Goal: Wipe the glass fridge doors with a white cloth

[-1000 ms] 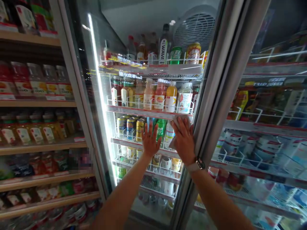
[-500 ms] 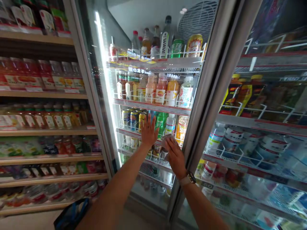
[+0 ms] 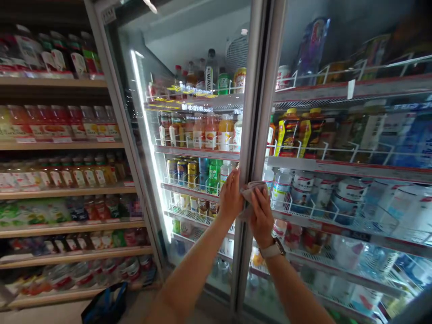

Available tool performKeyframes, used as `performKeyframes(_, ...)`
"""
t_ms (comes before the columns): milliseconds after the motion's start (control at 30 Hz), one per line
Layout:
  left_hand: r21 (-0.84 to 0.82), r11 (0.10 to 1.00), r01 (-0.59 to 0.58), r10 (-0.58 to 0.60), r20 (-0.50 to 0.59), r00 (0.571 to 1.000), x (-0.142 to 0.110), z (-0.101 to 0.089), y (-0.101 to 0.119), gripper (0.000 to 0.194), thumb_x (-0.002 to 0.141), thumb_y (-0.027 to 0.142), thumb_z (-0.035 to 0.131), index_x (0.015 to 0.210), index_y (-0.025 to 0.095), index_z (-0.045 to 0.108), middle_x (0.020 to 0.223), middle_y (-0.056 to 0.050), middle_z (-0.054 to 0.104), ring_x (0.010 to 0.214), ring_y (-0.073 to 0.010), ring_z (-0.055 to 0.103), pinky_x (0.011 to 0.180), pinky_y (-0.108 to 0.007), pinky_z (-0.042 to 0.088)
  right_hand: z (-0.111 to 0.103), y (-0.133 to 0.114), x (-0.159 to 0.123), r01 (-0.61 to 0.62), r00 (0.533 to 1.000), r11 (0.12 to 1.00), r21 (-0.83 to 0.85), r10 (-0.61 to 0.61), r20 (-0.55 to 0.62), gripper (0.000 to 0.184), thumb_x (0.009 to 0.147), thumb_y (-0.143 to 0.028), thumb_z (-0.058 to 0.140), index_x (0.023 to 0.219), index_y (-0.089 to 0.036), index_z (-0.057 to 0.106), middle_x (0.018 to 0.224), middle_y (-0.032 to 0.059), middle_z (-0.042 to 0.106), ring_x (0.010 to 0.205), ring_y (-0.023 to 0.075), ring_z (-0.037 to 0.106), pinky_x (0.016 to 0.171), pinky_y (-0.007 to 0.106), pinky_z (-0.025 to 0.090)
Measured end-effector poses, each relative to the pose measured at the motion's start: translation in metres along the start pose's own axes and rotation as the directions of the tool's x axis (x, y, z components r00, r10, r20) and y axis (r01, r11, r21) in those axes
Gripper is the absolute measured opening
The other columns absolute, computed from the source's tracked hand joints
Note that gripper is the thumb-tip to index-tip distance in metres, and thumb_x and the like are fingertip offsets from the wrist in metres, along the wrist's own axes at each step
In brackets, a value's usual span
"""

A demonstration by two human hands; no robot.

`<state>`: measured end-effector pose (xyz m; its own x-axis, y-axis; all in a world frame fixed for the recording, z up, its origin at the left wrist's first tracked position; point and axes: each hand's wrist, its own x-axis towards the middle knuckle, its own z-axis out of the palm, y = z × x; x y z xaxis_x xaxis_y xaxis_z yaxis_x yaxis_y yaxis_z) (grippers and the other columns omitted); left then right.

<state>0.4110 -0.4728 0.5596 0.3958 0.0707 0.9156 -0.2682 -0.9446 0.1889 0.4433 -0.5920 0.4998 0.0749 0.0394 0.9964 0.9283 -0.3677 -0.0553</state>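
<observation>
A crumpled grey cloth (image 3: 249, 192) is under the fingers of my right hand (image 3: 262, 217), which presses it against the metal frame where the two fridge doors meet. My left hand (image 3: 231, 196) is beside it, at the right edge of the left glass door (image 3: 189, 33), with fingers stretched upward and nothing seen in them. Its palm faces the glass and the door's metal frame (image 3: 250, 130). A watch (image 3: 279, 246) is on my right wrist. Behind the glass, a green bottle (image 3: 213, 176) and several cans (image 3: 192, 173) stand on a wire shelf.
To the right, the other glass door (image 3: 340, 180) covers more shelves of bottles. Wooden shelves (image 3: 67, 193) with bottled and packed drinks line the left side. A dark bag or basket (image 3: 105, 302) with something blue in it rests on the floor at lower left.
My right hand moved the cloth down the left door's glass, then right onto the middle frame. My left hand shifted right to the glass edge. The view has turned right.
</observation>
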Motion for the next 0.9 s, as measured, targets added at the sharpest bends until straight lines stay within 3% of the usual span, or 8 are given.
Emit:
performKeyframes(167, -0.082, 0.982, 0.169, -0.171, -0.016, 0.985, 0.003, 0.005, 0.017, 0.067, 0.093, 0.018, 0.040, 0.154, 0.024, 0.013, 0.148, -0.013, 0.045, 0.135, -0.0225, 0.045, 0.107, -0.040, 0.046, 0.004, -0.003, -0.004, -0.065, 0.998, 0.996, 0.068, 0.066, -0.004, 0.065, 0.094, -0.001, 0.031, 0.151, -0.033, 0.030, 0.150, 0.0052, 0.047, 0.144, 0.0242, 0.034, 0.116, 0.059, 0.034)
performKeyframes(267, -0.110, 0.964, 0.243, -0.243, 0.022, 0.970, 0.004, 0.006, 0.019, 0.062, 0.090, 0.015, 0.042, 0.149, 0.022, 0.026, 0.142, -0.013, 0.051, 0.130, -0.0227, 0.050, 0.105, -0.040, 0.046, 0.014, -0.008, -0.002, -0.083, 0.995, 0.993, 0.089, 0.087, -0.044, 0.062, 0.095, -0.003, 0.033, 0.151, -0.031, 0.032, 0.148, 0.0070, 0.049, 0.143, 0.0245, 0.036, 0.115, 0.059, 0.036)
performKeyframes(400, -0.120, 0.928, 0.354, -0.348, 0.066, 0.935, 0.009, 0.005, 0.016, 0.040, 0.089, 0.016, 0.046, 0.128, 0.017, 0.049, 0.124, -0.014, 0.062, 0.116, -0.0247, 0.059, 0.100, -0.042, 0.048, 0.026, -0.016, 0.008, -0.131, 0.989, 0.984, 0.119, 0.139, -0.058, 0.059, 0.097, -0.008, 0.040, 0.151, -0.031, 0.031, 0.148, 0.0090, 0.049, 0.141, 0.0254, 0.039, 0.113, 0.058, 0.039)
performKeyframes(600, -0.181, 0.921, 0.346, -0.327, 0.125, 0.937, 0.017, 0.000, 0.013, 0.025, 0.089, 0.018, 0.047, 0.112, 0.020, 0.057, 0.105, -0.010, 0.069, 0.100, -0.0229, 0.065, 0.088, -0.037, 0.052, 0.033, -0.019, 0.016, -0.159, 0.980, 0.982, 0.101, 0.170, -0.101, 0.057, 0.098, -0.012, 0.041, 0.150, -0.031, 0.033, 0.146, 0.0090, 0.051, 0.140, 0.0244, 0.042, 0.114, 0.055, 0.040)
performKeyframes(767, -0.165, 0.915, 0.369, -0.361, 0.079, 0.929, 0.016, 0.005, 0.016, 0.036, 0.080, 0.009, 0.049, 0.113, 0.021, 0.056, 0.107, -0.010, 0.068, 0.102, -0.0246, 0.064, 0.089, -0.038, 0.051, 0.031, -0.011, 0.015, -0.166, 0.976, 0.980, 0.109, 0.179, -0.122, 0.056, 0.097, -0.009, 0.034, 0.150, -0.029, 0.035, 0.145, 0.0082, 0.052, 0.139, 0.0239, 0.043, 0.113, 0.053, 0.042)
performKeyframes(900, -0.130, 0.909, 0.396, -0.394, 0.042, 0.918, 0.015, 0.008, 0.020, 0.044, 0.071, 0.002, 0.047, 0.110, 0.022, 0.055, 0.102, -0.008, 0.069, 0.097, -0.0235, 0.065, 0.086, -0.036, 0.052, 0.022, -0.001, 0.015, -0.105, 0.992, 0.981, 0.166, 0.115, -0.053, 0.062, 0.094, -0.002, 0.030, 0.150, -0.029, 0.034, 0.144, 0.0061, 0.054, 0.139, 0.0214, 0.042, 0.114, 0.049, 0.042)
